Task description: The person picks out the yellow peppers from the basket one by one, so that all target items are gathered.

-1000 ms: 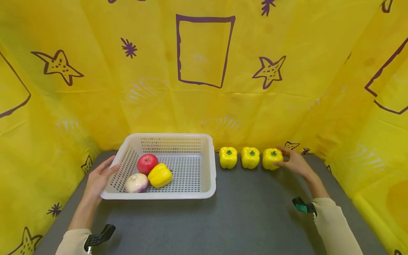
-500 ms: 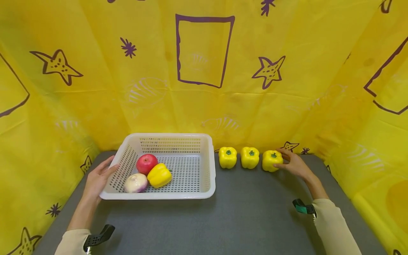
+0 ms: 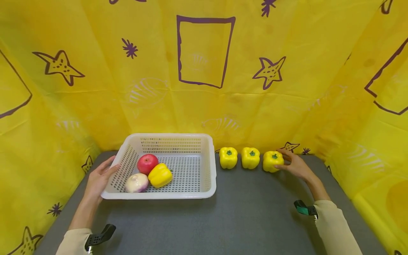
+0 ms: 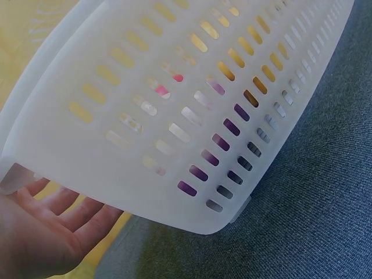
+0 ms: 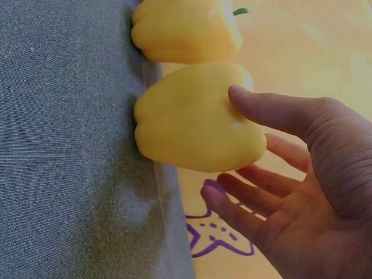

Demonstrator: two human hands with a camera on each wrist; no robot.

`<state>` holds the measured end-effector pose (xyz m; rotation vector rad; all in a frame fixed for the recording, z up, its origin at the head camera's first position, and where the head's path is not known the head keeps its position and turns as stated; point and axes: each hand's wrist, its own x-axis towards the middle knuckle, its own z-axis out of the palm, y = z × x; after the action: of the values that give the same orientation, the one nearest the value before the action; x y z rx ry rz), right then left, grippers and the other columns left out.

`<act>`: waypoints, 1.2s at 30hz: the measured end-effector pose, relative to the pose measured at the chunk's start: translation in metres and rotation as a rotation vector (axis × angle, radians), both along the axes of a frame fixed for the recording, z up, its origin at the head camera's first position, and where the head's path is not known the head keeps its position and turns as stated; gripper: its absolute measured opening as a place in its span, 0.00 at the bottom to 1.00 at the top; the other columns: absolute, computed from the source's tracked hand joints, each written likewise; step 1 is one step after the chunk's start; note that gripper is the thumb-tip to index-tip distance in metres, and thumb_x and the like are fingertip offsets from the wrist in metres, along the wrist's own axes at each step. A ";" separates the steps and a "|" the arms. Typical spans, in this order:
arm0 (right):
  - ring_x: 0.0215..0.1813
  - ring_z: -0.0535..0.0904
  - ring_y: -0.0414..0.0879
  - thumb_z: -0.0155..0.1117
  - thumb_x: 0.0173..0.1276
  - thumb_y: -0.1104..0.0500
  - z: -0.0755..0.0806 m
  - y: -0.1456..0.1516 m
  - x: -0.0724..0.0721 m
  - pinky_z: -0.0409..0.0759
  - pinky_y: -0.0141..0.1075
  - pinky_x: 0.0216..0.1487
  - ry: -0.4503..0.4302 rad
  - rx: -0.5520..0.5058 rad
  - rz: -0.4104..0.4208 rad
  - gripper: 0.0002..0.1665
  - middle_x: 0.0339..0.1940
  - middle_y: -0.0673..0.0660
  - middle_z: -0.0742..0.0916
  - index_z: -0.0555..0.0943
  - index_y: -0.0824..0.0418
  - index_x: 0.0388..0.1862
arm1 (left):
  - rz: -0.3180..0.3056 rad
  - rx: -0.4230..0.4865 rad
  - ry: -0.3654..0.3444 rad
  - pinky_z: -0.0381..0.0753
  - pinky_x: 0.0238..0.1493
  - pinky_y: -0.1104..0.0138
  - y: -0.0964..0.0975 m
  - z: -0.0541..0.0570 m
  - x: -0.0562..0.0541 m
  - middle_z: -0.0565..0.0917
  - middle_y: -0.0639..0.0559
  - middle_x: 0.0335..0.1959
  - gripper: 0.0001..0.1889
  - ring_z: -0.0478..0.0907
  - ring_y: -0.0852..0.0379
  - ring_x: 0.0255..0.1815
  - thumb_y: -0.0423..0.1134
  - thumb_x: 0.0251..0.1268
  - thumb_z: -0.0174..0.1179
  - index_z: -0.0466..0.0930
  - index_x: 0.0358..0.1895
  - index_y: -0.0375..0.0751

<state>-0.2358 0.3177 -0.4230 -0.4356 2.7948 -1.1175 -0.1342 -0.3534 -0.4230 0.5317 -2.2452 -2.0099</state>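
Note:
My left hand grips the left side of a white plastic basket, thumb over the rim. In the left wrist view, the fingers curl behind the basket's perforated wall. Inside the basket lie a red apple-like fruit, a yellow bell pepper on its side, and a white-and-purple turnip. At the right end of a row of yellow bell peppers, my right hand holds the outermost pepper between thumb and fingers. That pepper stands on the table, its stem hidden in the right wrist view.
Two more yellow bell peppers, a middle one and a left one, stand upright between basket and right hand. The grey table meets a yellow patterned cloth behind and at both sides.
My right hand has shifted the outermost pepper slightly toward the table's front. The left hand, the basket and the other peppers have stayed in place.

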 end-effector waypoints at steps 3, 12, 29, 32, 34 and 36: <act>0.69 0.61 0.74 0.69 0.66 0.52 0.002 0.001 0.001 0.66 0.66 0.62 -0.006 -0.009 0.000 0.49 0.73 0.75 0.61 0.56 0.72 0.75 | 0.001 -0.008 0.002 0.84 0.31 0.69 0.001 0.000 0.000 0.81 0.77 0.34 0.39 0.83 0.68 0.32 0.50 0.66 0.64 0.58 0.76 0.46; 0.68 0.63 0.73 0.69 0.66 0.53 0.013 0.001 0.005 0.68 0.65 0.60 -0.003 -0.007 0.022 0.47 0.72 0.74 0.65 0.57 0.71 0.75 | 0.002 -0.020 -0.002 0.84 0.31 0.69 0.001 -0.001 0.001 0.81 0.77 0.34 0.38 0.83 0.68 0.32 0.50 0.66 0.63 0.58 0.76 0.46; 0.68 0.63 0.73 0.67 0.68 0.54 0.047 -0.025 0.001 0.66 0.67 0.60 0.069 0.062 0.033 0.46 0.70 0.74 0.67 0.56 0.69 0.76 | -0.010 -0.096 -0.019 0.84 0.32 0.69 0.000 0.000 0.001 0.79 0.79 0.35 0.39 0.82 0.69 0.33 0.53 0.67 0.62 0.58 0.77 0.46; 0.67 0.63 0.74 0.67 0.68 0.53 0.052 -0.033 0.001 0.65 0.67 0.61 0.093 0.057 0.054 0.46 0.72 0.74 0.64 0.56 0.69 0.76 | -0.015 -0.117 -0.023 0.84 0.33 0.69 0.000 0.001 0.001 0.78 0.80 0.35 0.39 0.82 0.69 0.33 0.54 0.67 0.61 0.57 0.77 0.46; 0.66 0.65 0.74 0.68 0.68 0.54 0.054 -0.038 0.001 0.66 0.67 0.61 0.108 0.049 0.066 0.46 0.72 0.74 0.65 0.57 0.68 0.76 | -0.022 -0.114 -0.022 0.84 0.33 0.68 -0.001 0.000 0.001 0.79 0.79 0.36 0.39 0.82 0.69 0.34 0.54 0.67 0.61 0.57 0.77 0.47; 0.66 0.66 0.75 0.68 0.68 0.54 0.056 -0.042 0.002 0.66 0.66 0.62 0.115 0.037 0.080 0.45 0.72 0.74 0.65 0.58 0.68 0.76 | -0.024 -0.106 -0.029 0.84 0.33 0.68 -0.001 0.001 0.000 0.79 0.79 0.36 0.39 0.83 0.69 0.34 0.54 0.67 0.61 0.57 0.77 0.48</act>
<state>-0.2340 0.2755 -0.3673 -0.6204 2.8619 -1.0547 -0.1340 -0.3543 -0.4219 0.5299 -2.3702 -1.8919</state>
